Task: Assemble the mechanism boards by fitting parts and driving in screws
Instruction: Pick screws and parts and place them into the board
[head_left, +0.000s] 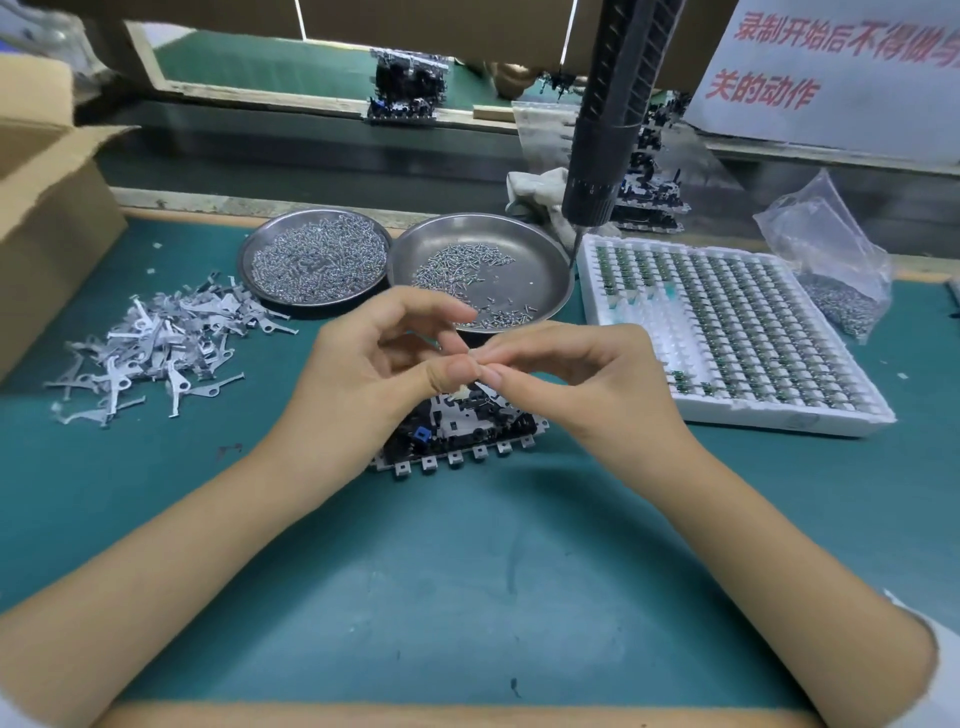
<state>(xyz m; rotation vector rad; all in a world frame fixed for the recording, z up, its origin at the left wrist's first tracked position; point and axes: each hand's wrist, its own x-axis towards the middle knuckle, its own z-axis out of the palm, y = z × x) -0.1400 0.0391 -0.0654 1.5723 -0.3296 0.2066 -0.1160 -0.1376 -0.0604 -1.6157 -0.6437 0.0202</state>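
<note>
A black mechanism board (457, 434) with grey tabs along its front edge lies on the green mat at the centre. Both hands hover just above it, fingertips meeting. My left hand (379, 364) has its thumb and fingers curled toward my right hand (582, 374). The right thumb and forefinger are pinched together at the meeting point; whatever small part sits between them is hidden. An electric screwdriver (605, 135) hangs upright behind, its bit over the rim of the right-hand screw dish (540, 270).
A second dish full of screws (317, 260) stands at the left. Loose grey metal levers (166, 348) lie in a pile. A white tray of small green parts (727, 332) is at the right, with a plastic bag (831, 260) behind it. A cardboard box (47, 218) stands at the far left.
</note>
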